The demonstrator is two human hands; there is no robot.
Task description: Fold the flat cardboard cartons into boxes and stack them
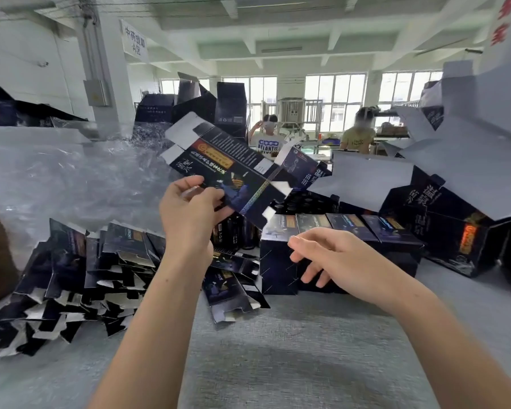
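The flat carton (233, 163) is pinched at its near edge by the left hand (189, 214) above the folded boxes (351, 225), its long axis slanted down toward the empty, loosely spread right hand (334, 258).

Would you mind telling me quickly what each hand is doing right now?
Left hand: grips the flat carton, raised above the table.
Right hand: open, fingers relaxed, holding nothing.
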